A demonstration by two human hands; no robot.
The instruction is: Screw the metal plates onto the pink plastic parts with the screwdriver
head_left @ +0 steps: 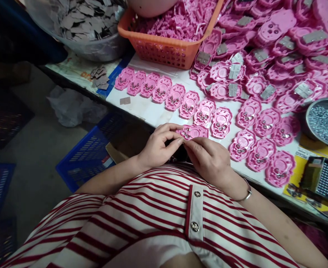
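Note:
A pink plastic casing [194, 131] lies at the table's front edge, with small metal parts on it. My left hand [162, 145] is at its left side, fingers closed, thumb and fingertips meeting near the casing's lower edge. From the right, my right hand [210, 158] pinches at the same spot, its fingertips nearly touching those of my left. Whatever is between the fingertips is too small to make out. Behind the hands runs a slanting row of similar pink casings [175, 97]. Several more casings [264, 123] sit in rows to the right.
An orange basket [164, 52] of pink pieces and a clear bowl [97, 50] of grey plates stand at the back. Pink casings with grey plates [260, 56] are heaped back right. A metal bowl [324, 121] of screws is far right. A blue crate [82, 156] stands below the table.

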